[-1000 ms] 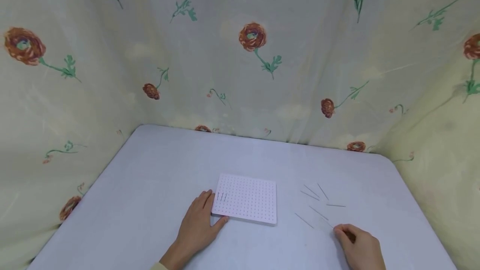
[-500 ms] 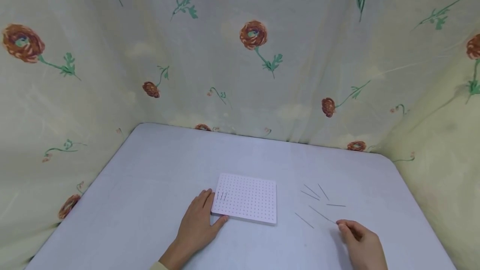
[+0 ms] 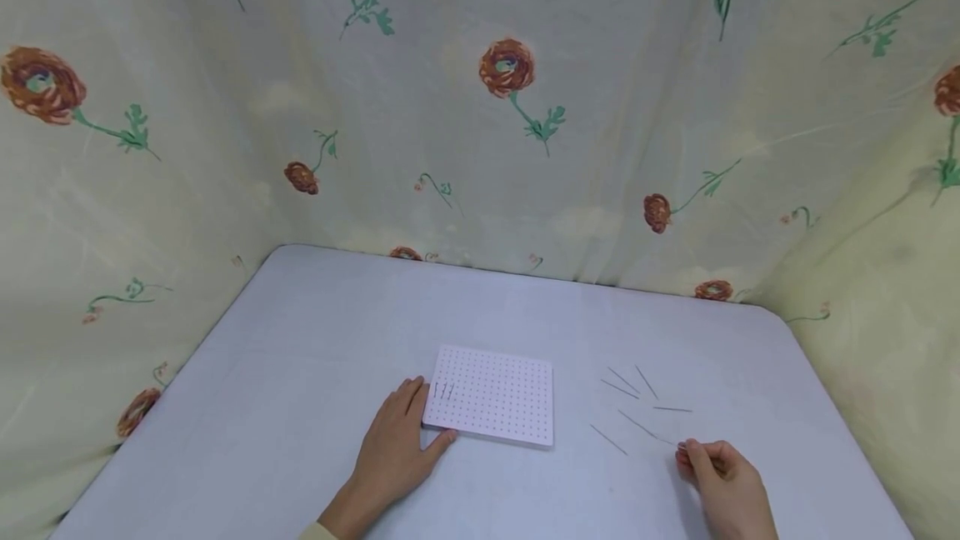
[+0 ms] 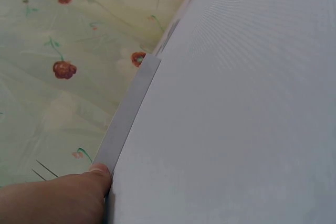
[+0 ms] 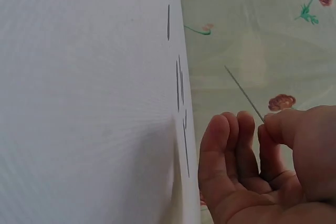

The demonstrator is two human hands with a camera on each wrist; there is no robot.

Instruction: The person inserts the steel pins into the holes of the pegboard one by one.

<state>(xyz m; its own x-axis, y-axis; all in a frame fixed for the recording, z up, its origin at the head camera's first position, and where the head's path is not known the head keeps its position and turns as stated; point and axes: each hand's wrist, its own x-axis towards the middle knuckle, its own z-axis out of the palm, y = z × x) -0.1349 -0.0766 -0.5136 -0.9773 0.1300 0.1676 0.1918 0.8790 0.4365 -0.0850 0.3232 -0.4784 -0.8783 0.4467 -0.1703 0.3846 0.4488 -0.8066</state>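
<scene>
Since a second ago the right hand has lifted one needle off the table, its fingers having slid a little toward the loose needles; the left hand has not moved. The white table lies under both hands, with the flowered curtain hanging beyond them on three sides. The pink pegboard sits just right of the left hand, which lies flat with straight fingers and presses its thumb against the board's near edge (the left wrist view shows the thumb tip on that edge). Three pins stand in the board's corner nearest the left fingertips. The right hand pinches the needle between thumb and forefinger, the other fingers loosely curled beside it. The loose needles lie scattered just ahead of the right hand, between it and the pegboard.
</scene>
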